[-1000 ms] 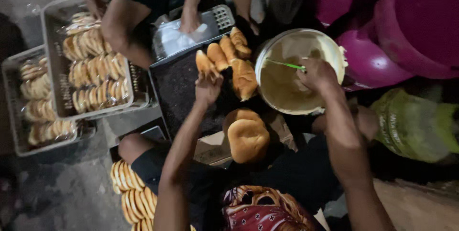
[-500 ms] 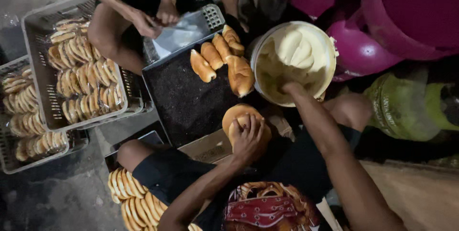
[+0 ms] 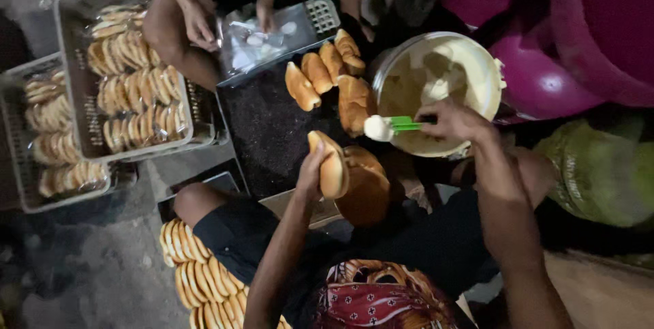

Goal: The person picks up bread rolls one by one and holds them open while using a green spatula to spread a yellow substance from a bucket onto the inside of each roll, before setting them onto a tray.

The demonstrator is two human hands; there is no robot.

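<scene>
My left hand [image 3: 315, 165] holds a split bread roll [image 3: 332, 164] upright over a dark tray [image 3: 266, 131]. My right hand [image 3: 455, 121] grips a green-handled spreader [image 3: 394, 125] with a lump of pale cream on its tip, just left of a white bucket of cream [image 3: 439, 84]. The spreader's tip is close to the roll but apart from it. Several filled rolls [image 3: 327, 70] lie at the tray's far end. A pile of rolls [image 3: 368, 189] sits under the held roll.
Another person's hands [image 3: 201, 22] work at a plastic bag [image 3: 255, 46] across the tray. Grey crates of bagged rolls [image 3: 129, 90] stand at left. More rolls [image 3: 194, 274] lie by my knee. Pink tubs [image 3: 579, 36] are at right.
My left hand has lifted a roll from the pile and holds it up. My right hand has come out of the bucket with cream on the spreader.
</scene>
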